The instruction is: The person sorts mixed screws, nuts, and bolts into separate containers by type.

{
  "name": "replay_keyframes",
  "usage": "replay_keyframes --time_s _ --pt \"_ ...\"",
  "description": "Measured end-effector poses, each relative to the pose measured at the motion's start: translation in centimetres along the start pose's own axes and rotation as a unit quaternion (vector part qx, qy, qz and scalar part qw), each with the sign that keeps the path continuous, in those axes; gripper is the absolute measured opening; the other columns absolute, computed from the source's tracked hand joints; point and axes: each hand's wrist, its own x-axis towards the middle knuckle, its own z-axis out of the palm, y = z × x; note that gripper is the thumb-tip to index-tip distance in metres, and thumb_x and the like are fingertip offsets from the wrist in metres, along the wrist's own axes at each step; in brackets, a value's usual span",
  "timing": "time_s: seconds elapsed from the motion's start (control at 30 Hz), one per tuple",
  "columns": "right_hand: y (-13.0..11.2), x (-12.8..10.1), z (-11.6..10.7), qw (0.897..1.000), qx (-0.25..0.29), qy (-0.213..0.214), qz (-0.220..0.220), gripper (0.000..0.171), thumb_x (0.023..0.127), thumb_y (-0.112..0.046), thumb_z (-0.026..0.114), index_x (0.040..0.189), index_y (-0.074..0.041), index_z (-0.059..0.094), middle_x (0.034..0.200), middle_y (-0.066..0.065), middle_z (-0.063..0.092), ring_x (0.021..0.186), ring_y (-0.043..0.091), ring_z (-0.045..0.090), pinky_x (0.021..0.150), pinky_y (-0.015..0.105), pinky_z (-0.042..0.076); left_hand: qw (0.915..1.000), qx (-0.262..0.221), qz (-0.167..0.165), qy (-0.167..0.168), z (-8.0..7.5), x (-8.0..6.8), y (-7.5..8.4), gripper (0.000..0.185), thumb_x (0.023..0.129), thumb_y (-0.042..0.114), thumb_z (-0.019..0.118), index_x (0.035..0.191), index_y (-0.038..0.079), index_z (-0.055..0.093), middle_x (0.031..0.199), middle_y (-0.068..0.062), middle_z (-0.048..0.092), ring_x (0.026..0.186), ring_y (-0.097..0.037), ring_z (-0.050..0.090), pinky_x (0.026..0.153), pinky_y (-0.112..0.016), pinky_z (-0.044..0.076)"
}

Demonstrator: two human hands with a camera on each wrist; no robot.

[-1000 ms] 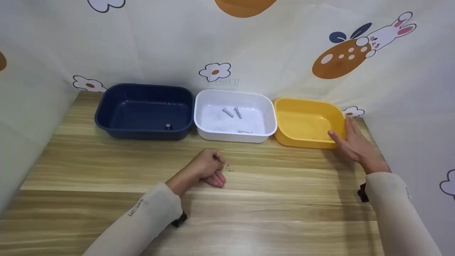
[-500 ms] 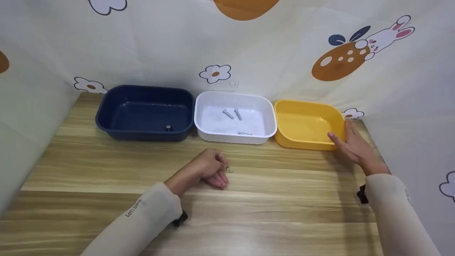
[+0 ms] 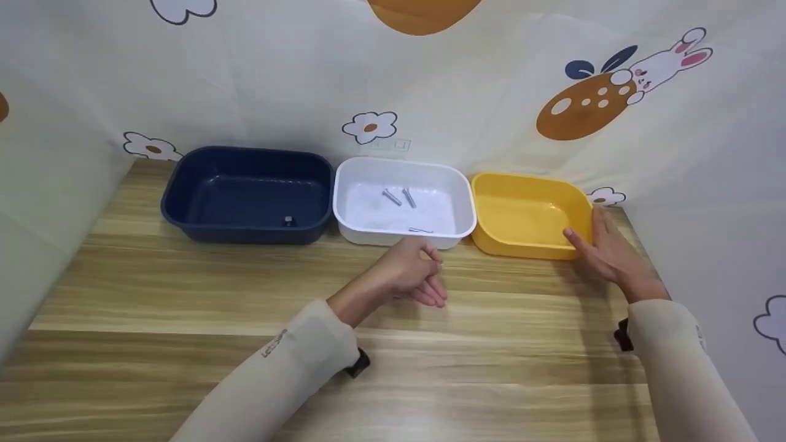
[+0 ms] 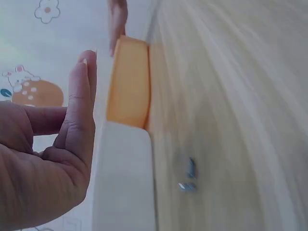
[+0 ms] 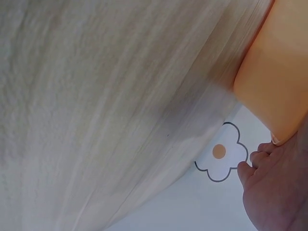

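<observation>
My left hand point(image 3: 410, 270) is in front of the white bin point(image 3: 406, 236), thumb and index fingertips together in a pinch and the other fingers stretched out. A small metal screw appears to be in the pinch, though the fingers hide it. Two tiny screws point(image 4: 189, 178) lie on the tabletop below, as the left wrist view shows. At the far right, my right hand point(image 3: 614, 255) holds the yellow bin point(image 3: 522, 250) by its right end. Its thumb reaches over the rim and its fingers lie along the outer wall.
Two bolts point(image 3: 400, 197) and a thin pin point(image 3: 420, 230) lie in the white bin. Left of it stands a dark blue bin point(image 3: 245, 234) with one nut point(image 3: 288, 221) inside. Behind the row hangs a patterned cloth point(image 3: 276, 73) along the wooden table's point(image 3: 184, 288) back edge.
My left hand has lifted from the tiny screws and moved right and away from me, still pinching. The right hand has stayed on the yellow bin.
</observation>
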Motion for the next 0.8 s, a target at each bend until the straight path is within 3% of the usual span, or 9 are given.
replay_keyframes --time_s 0.23,0.37,0.6,0.8 --pt "-0.1 0.0 0.1 1.0 -0.003 -0.007 0.009 0.095 0.097 -0.066 0.028 0.151 -0.005 -0.023 0.159 0.027 -0.014 0.143 0.052 0.007 0.112 0.067 0.011 0.9998 -0.009 0.015 0.008 2.4 1.8 1.8 0.005 0.099 0.002 0.045 0.102 0.003 0.049 0.072 -0.022 0.07 0.053 -0.023 0.068 0.055 -0.035 0.059" --pt "-0.2 0.1 0.2 1.0 0.001 -0.007 0.01 0.095 0.097 -0.066 0.028 0.151 -0.007 -0.022 0.16 0.025 -0.013 0.143 0.052 0.008 0.112 0.067 0.012 0.9995 -0.01 0.02 0.022 3.0 3.1 2.3 0.009 0.1 0.003 0.046 0.108 0.0 0.049 0.071 -0.021 0.069 0.052 -0.022 0.066 0.06 -0.038 0.06" --pt "0.0 0.1 0.3 1.0 0.007 -0.005 0.01 0.094 0.097 -0.066 0.029 0.153 -0.007 -0.019 0.16 0.028 -0.007 0.141 0.054 0.014 0.11 0.069 0.015 0.9983 -0.008 0.025 0.052 4.5 5.0 2.6 0.004 0.1 0.003 0.046 0.102 0.003 0.049 0.086 -0.03 0.07 0.05 -0.021 0.065 0.07 -0.044 0.059" --pt "0.1 0.2 0.3 1.0 0.011 0.002 0.009 0.094 0.098 -0.064 0.029 0.152 -0.003 -0.017 0.158 0.03 -0.006 0.142 0.054 0.011 0.111 0.068 0.014 0.997 0.001 0.014 0.077 5.5 6.7 3.5 0.005 0.1 0.003 0.046 0.098 0.005 0.05 0.07 -0.02 0.07 0.049 -0.021 0.064 0.05 -0.031 0.057"
